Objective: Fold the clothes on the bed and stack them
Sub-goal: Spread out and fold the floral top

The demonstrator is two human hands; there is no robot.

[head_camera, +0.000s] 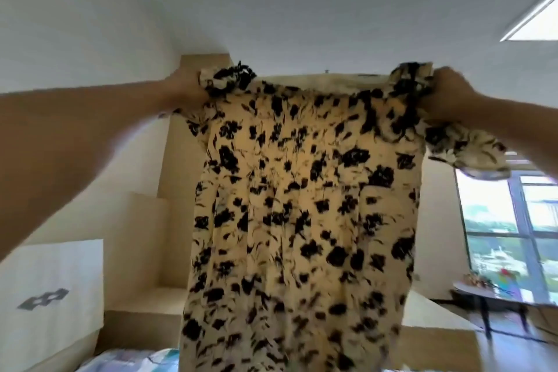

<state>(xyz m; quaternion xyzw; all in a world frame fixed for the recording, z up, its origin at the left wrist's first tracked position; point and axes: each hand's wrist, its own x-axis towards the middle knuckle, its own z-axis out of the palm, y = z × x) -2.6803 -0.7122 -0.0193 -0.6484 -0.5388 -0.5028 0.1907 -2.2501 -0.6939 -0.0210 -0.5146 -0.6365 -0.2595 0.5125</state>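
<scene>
left hand (pixel 185 89): raised, fingers curled into the bunched shoulder of the dress
dress (pixel 302 205): yellow with black floral print; hangs full length in the air between both hands, above the bed; hem runs out of frame at the near edge
right hand (pixel 450 93): level with the left, fingers grip the other shoulder; sleeve droops under the wrist
bed (pixel 126 361): only a strip shows, near left, below the dress
step: looks like spread-out before the first fold; no fold in the dress yet
next: probably lay it flat on the bed with shoulders level and cloth taut; stack not in view
</scene>
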